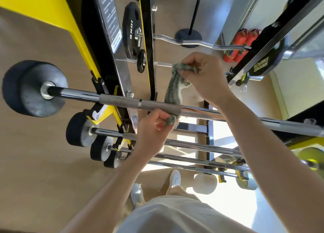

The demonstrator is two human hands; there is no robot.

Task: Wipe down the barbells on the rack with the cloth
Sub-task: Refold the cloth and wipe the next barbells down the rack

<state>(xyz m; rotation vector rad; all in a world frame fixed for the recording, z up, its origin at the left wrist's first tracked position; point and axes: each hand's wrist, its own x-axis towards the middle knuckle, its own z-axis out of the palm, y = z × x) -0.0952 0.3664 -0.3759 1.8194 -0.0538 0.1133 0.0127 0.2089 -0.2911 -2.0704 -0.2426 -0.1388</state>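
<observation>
Landmark: top barbell (119, 101), a knurled steel bar crossing the view, with a black round end weight (33, 89) at its left end.
Shoes (174, 178): white pair on the floor, nearest the camera, well below the top barbell.
Lower barbells (192, 146): several stacked on the rack (122, 74), on the near side of the top barbell.
Left hand (152, 125): just on the near side of the top barbell, fingers curled and pinching the lower end of the cloth.
Cloth (174, 92): green, stretched between both hands, passing behind the top barbell at the end of the knurled section and touching it.
Right hand (206, 78): beyond the top barbell, fingers clamped on the bunched upper end of the cloth.
Curl bar (196, 43): bent chrome bar on the rack, farther beyond the top barbell.
Plate (130, 31): black, marked 10KG, at the curl bar's left end.
Fire extinguishers (242, 43): two red, on the floor, farthest from the top barbell.
</observation>
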